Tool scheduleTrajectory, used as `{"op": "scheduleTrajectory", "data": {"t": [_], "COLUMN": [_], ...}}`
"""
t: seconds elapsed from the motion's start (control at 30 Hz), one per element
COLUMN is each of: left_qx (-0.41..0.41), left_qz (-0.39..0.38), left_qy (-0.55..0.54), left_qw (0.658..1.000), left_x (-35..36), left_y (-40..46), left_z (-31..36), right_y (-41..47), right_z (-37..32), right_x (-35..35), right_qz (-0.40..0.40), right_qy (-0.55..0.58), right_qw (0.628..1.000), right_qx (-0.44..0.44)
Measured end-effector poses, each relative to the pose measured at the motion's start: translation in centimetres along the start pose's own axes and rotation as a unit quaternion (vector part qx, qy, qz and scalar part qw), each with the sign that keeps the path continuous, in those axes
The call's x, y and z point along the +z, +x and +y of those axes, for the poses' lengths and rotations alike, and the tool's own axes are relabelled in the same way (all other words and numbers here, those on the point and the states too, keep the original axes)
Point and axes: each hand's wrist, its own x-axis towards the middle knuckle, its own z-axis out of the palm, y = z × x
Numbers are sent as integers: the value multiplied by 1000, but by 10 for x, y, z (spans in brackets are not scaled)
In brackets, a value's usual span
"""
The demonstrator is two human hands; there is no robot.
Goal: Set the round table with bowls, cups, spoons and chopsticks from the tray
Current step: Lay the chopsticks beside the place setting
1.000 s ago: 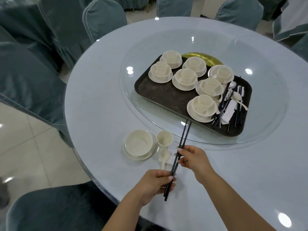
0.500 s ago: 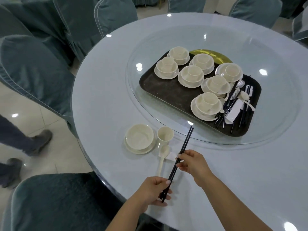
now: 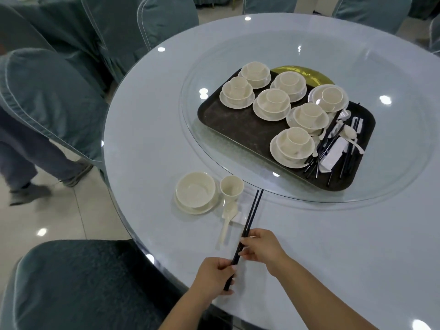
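A pair of black chopsticks (image 3: 252,215) lies slanted near the table's front edge, tips pointing at the glass turntable. My left hand (image 3: 214,275) pinches their near end and my right hand (image 3: 260,246) pinches them a little higher up. Left of the chopsticks lie a cream spoon (image 3: 227,220) on a small white rest, a cream cup (image 3: 231,188) and a cream bowl on a saucer (image 3: 195,192). The dark tray (image 3: 240,129) on the turntable carries several cream bowl-and-cup sets plus loose chopsticks and spoons (image 3: 338,144) at its right end.
The glass turntable (image 3: 392,182) covers the middle of the pale blue round table (image 3: 142,120). Teal-covered chairs (image 3: 71,282) ring the table at front left and back. A person's legs (image 3: 26,163) stand on the tiled floor at left.
Both hands have kept hold of the chopsticks and brought them lower, closer to the table beside the spoon. A person's legs have walked into view at left.
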Motion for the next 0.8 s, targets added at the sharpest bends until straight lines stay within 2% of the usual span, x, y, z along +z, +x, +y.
{"op": "scheduleTrajectory", "data": {"t": [0.27,0.4,0.8], "left_qx": [50,109,136], "left_qz": [69,101,106], "left_qy": [88,238,333], "left_qw": [992,960,927], "left_x": [3,3,8], "left_y": [8,9,18], "left_z": [-15,-18,-25], "right_y": [8,13,25], "right_z": [3,3,12], "right_x": [3,8,13], "right_qz": [9,15,40], "right_qy": [-24,-35,-55], "right_qw": [1000,999,998], "right_qx": [13,15,9]}}
